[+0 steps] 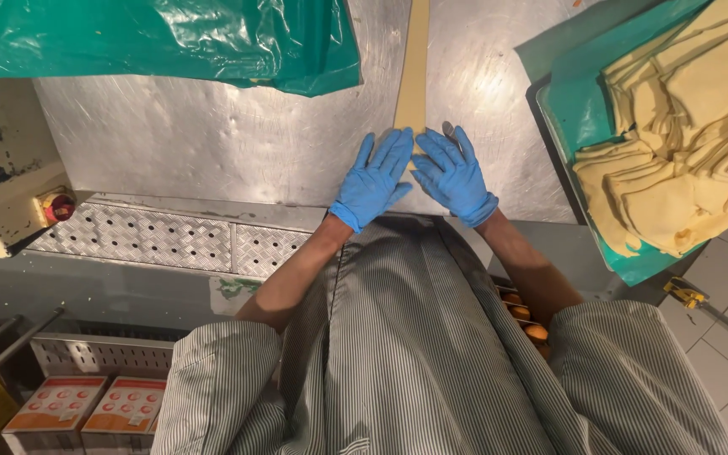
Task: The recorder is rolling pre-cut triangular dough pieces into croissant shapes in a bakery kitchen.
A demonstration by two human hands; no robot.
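A person in a striped grey smock is standing at a steel worktable point(212, 143), seen from above. Both hands are wearing blue gloves and are lying flat, fingers spread, at the centre of the frame. The left hand point(374, 181) and the right hand point(452, 175) are pressing side by side on the near end of a long pale dough strip point(413, 72), which is running straight up to the top edge of the frame. Neither hand is gripping anything; both are open, palms down.

At the upper right, a tray lined with green plastic point(570, 109) is holding a heap of cut dough pieces point(684, 143). A green plastic sheet point(153, 38) is lying across the upper left.

The step in hand appears to be flattening or steadying the strip's end. Any next handling would likely call for a light touch, since the soft strip could stretch or tear.
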